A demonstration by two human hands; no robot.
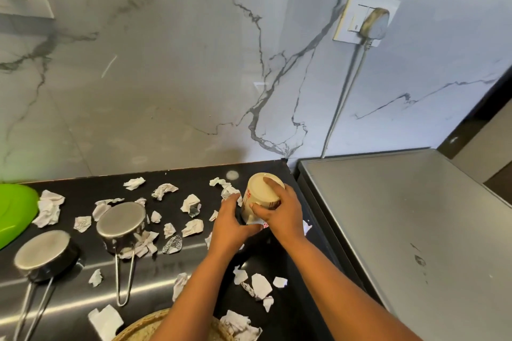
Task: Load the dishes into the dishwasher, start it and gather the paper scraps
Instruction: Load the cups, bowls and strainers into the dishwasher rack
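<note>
A cream mug [259,193] with red print stands upside down at the back right of the black counter [199,257]. My right hand [279,210] grips it from above and the side. My left hand [231,223] rests against its lower left side, fingers around the rim. Two steel saucepans, one at the centre left [122,220] and one at the far left [43,250], lie upside down with wire handles pointing toward me. Several crumpled paper scraps [191,203] are scattered over the counter. A woven basket [138,327] at the bottom edge holds some scraps.
A green plastic lid or plate [15,210] lies at the left edge. A grey steel appliance top [401,230] adjoins the counter on the right. A plug and cable [374,23] hang on the marble wall behind.
</note>
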